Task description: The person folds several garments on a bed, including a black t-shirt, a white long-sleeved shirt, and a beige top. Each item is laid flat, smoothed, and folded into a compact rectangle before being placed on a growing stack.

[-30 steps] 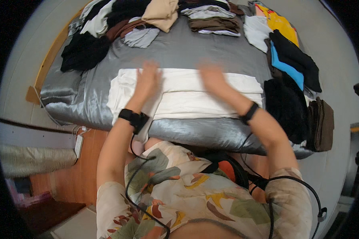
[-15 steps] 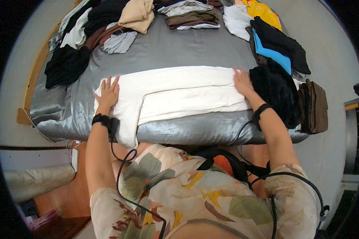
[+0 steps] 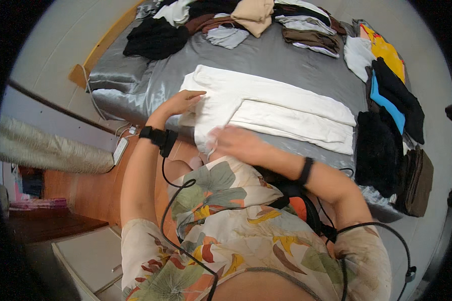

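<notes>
At the left, the left hand (image 3: 183, 103) lies at the left end of a white garment (image 3: 291, 103), its fingers loosely bent, though whether they pinch any cloth I cannot tell; the garment lies along the near side of a grey bed (image 3: 266, 57) (its lower left part hangs past the edge). Next comes the right hand (image 3: 231, 144) by that hanging part, too blurred to tell its fingers' opening or grip, then a fuzzy black garment (image 3: 379, 155) beside folded brown clothes (image 3: 417, 180).

Soft light glints off the silvery sheet (image 3: 266, 57), the right hand (image 3: 233, 144) is motion-blurred, and edges bow.
</notes>
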The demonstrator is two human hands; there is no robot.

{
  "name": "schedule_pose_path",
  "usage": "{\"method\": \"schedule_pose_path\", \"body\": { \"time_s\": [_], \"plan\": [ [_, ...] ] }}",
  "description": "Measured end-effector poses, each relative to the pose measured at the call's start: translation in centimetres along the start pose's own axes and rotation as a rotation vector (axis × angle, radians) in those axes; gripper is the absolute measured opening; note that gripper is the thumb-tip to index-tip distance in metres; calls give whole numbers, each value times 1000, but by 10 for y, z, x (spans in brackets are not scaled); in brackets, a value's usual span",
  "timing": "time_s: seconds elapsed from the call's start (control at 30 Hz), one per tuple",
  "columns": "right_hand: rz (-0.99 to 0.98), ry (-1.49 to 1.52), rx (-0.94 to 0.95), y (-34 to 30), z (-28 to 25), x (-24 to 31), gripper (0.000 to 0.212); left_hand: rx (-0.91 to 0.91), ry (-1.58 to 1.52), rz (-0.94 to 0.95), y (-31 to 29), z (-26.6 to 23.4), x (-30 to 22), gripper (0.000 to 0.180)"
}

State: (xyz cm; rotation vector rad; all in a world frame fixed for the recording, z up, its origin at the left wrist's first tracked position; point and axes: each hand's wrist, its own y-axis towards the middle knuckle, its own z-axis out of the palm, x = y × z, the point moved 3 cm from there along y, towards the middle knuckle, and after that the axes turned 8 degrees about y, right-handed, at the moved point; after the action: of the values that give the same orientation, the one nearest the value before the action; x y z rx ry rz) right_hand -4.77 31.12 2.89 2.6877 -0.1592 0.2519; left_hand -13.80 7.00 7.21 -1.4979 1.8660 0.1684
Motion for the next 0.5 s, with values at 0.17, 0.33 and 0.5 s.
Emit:
{"method": "schedule_pose_path", "body": {
  "time_s": [0.17,0.33,0.5],
  "plan": [
    [9,-465,308,68,66,26,35,-231,-80,69,-91,5,7,38],
    [-109,-182,253,74,68,10,17,-252,-238,-56,-145,41,34,34],
    [140,402,-256,75,31,-9,20,-251,-662,-55,-121,68,37,47]
  ]
}}
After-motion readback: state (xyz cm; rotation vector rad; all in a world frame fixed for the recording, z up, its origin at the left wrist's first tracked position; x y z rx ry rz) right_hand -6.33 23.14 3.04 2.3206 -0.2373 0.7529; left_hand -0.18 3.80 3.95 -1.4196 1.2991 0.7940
